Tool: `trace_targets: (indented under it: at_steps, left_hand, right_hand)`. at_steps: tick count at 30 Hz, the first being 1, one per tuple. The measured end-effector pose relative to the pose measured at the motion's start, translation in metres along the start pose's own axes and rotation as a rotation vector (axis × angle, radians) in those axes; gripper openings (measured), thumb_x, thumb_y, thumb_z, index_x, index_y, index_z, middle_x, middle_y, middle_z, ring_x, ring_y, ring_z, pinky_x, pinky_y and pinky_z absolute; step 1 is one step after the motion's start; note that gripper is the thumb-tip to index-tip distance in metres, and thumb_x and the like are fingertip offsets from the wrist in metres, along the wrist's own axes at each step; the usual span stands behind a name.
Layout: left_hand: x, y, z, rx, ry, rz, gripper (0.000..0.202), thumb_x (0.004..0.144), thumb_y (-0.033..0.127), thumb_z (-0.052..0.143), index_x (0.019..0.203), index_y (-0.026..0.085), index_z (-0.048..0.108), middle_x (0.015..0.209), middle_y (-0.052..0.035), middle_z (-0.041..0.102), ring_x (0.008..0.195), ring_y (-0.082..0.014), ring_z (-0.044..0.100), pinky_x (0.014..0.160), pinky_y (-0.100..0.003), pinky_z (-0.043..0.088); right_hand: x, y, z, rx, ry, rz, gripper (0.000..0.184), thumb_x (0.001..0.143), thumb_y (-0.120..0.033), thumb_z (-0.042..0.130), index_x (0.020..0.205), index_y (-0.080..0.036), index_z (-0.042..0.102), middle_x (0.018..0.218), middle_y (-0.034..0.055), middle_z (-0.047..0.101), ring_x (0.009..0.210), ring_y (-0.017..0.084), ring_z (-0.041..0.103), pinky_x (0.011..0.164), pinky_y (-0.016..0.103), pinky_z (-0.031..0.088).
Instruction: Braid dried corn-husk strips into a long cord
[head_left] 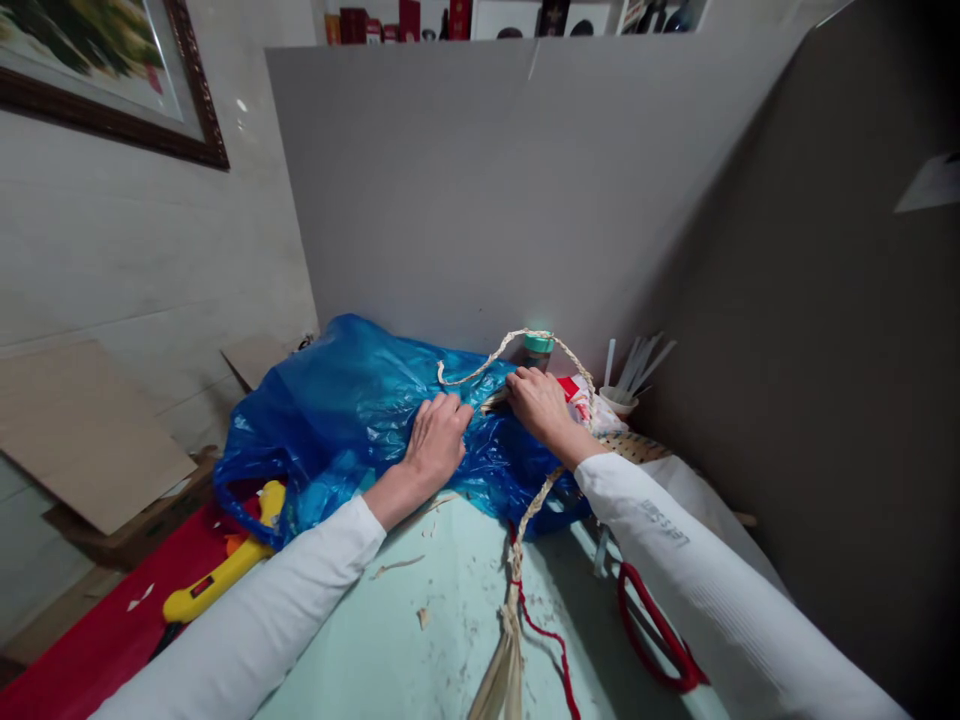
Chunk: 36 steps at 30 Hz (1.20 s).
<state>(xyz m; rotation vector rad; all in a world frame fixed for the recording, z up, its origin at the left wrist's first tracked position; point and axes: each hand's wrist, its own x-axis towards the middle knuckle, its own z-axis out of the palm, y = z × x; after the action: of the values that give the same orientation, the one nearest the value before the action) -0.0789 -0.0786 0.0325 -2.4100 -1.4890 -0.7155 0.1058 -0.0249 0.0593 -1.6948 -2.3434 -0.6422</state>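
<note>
Both hands well out over the far part of the pale desk [390,650], close together at the blue bag [322,390]. Left hand [437,440] resting on the bag, fingers curled and narrow; whether gripping the plastic or only pressing on it, cannot tell. Right hand [538,402] just to the right, closed on pale strands [493,401], with a short tuft showing at the fingertips towards the left hand.

Pale braid [537,500] running from the near middle of the desk up past the right wrist, partly hidden there, then arching beyond the right hand to a free tip above the left one. Loose strands fanning out at the near end, just below a tie of red cord [551,635]; cord tail trailing to the right.

Under the right sleeve, scissors [679,668] with red handles, partly covered. At left, yellow glue gun [225,585] near a red cloth [82,635], bag edge touching its far end. Behind the right hand, green-lidded jar [538,346]; farther right, cup [619,404] of white sticks [637,370]. Small scraps [424,618] scattered on the desk. Grey panel [487,180] at the far side.
</note>
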Motion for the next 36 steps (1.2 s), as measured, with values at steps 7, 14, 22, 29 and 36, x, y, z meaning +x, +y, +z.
trace_targets:
  at_steps: [7,14,22,29,36]
  left_hand:
    - [-0.005,0.011,0.0,-0.115,-0.025,0.026,0.024,0.083,0.004,0.04,0.087,0.02,0.058,0.091,-0.0069,0.057,0.09,-0.0215,0.052,0.081,-0.034,0.041]
    - [-0.016,0.017,0.004,-0.258,-0.01,0.045,0.019,0.083,0.006,0.041,0.085,0.021,0.053,0.091,-0.0058,0.056,0.089,-0.0201,0.052,0.081,-0.032,0.043]
    - [-0.016,0.023,0.021,-0.24,-0.109,0.104,0.023,0.081,0.004,0.041,0.086,0.02,0.056,0.092,-0.0067,0.058,0.09,-0.0202,0.053,0.08,-0.032,0.043]
    - [-0.02,0.01,0.03,-0.138,-0.182,0.088,0.028,0.078,0.001,0.04,0.086,0.019,0.06,0.091,-0.0083,0.058,0.088,-0.0215,0.052,0.081,-0.035,0.043]
    - [-0.02,0.016,0.035,-0.053,-0.205,0.063,0.031,0.075,0.0,0.043,0.093,0.018,0.061,0.097,-0.0105,0.058,0.095,-0.0238,0.052,0.084,-0.038,0.042]
  right_hand:
    - [-0.011,0.003,-0.004,0.049,0.027,0.006,0.017,0.094,-0.026,0.045,0.097,-0.018,0.06,0.104,0.0108,0.062,0.097,0.024,0.053,0.074,0.031,0.036]
    - [-0.02,0.004,0.007,0.132,0.015,0.007,0.017,0.092,-0.024,0.047,0.096,-0.017,0.061,0.098,0.0097,0.063,0.087,0.021,0.058,0.067,0.027,0.036]
    - [-0.016,0.017,0.002,0.22,-0.058,-0.089,0.024,0.091,-0.024,0.046,0.095,-0.016,0.069,0.095,0.0077,0.068,0.089,0.018,0.06,0.075,0.023,0.04]
    - [-0.014,0.03,-0.007,0.145,-0.08,-0.09,0.031,0.089,-0.013,0.043,0.104,-0.017,0.07,0.103,0.0101,0.069,0.095,0.022,0.06,0.078,0.027,0.041]
    - [-0.022,0.017,-0.002,0.0,-0.061,-0.091,0.028,0.091,-0.021,0.046,0.114,-0.01,0.059,0.11,0.0182,0.062,0.103,0.028,0.055,0.082,0.033,0.04]
